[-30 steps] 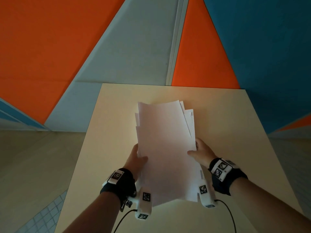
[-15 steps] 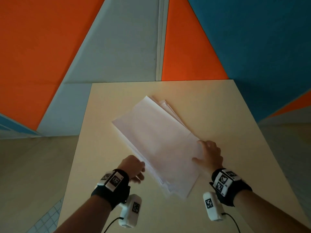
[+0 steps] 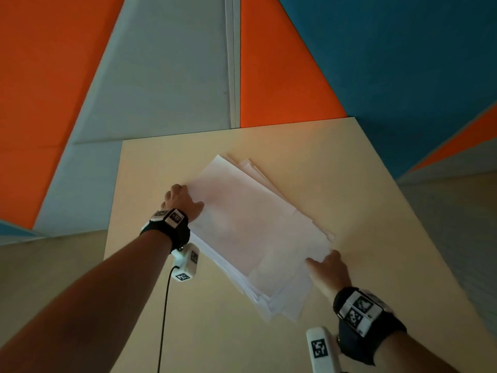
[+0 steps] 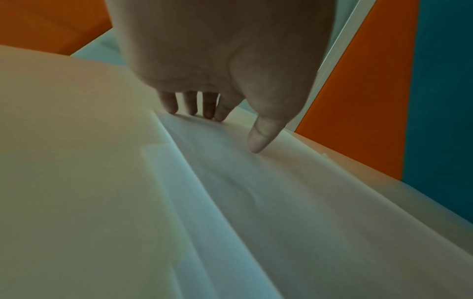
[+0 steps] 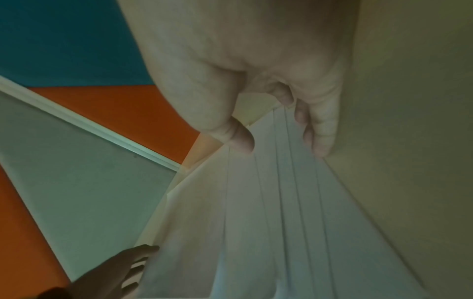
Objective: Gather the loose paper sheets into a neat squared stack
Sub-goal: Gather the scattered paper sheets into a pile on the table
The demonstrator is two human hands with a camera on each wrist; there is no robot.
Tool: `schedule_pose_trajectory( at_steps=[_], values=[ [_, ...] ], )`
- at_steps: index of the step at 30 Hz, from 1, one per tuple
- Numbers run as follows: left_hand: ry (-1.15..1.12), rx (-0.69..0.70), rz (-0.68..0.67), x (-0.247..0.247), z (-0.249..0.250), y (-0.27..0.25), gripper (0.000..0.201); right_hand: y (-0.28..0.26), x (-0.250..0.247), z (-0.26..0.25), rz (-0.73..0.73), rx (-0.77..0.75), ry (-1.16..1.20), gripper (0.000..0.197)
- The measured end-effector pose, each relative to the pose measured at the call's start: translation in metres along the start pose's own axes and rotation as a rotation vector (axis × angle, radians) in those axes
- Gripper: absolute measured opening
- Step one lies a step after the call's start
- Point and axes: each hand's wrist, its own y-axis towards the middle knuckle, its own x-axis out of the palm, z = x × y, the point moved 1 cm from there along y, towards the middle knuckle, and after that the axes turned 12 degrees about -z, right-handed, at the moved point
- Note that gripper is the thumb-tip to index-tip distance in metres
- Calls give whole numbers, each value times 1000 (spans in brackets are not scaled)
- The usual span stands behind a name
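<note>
On the desk, largest first
Wall [image 3: 161, 76]: orange, grey and blue angled panels stood behind the far edge of the desk.
Desk [image 3: 376, 197]: pale beige top, its far edge against the wall.
Paper sheets [image 3: 255, 232]: white pile lay flat near the desk's middle, turned diagonally, far corner pointing up-left, near corner toward the right wrist. Edges were fanned, not squared; several offset edges showed along the far right side and at the near corner.
Left hand [image 3: 180, 201]: rested at the pile's left long edge; in the left wrist view the fingertips [image 4: 190, 107] touched the paper edge, fingers fairly straight and close together, thumb tip down on the top sheet. Left grip: spread flat, pinching nothing.
Right hand [image 3: 326, 270]: sat at the pile's near right edge; thumb lay on top of the sheets, fingers [image 5: 320, 129] ran alongside the stepped edges. Right grip: cannot tell whether it pinched the sheets or merely pressed them.
Wrist bands: dark straps with black-and-white markers on both wrists.
</note>
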Motion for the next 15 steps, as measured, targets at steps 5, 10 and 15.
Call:
schedule_pose_trajectory(
  at_steps=[5, 10, 15],
  values=[
    [52, 32, -39, -6, 5, 2, 65, 9, 13, -6, -58, -55, 181, 83],
    [21, 46, -18, -4, 8, 4, 67, 2, 12, -2, -48, -70, 242, 74],
    [31, 96, -58, -1, 21, -1, 68, -3, 19, -9, -69, -88, 287, 94]
  ],
)
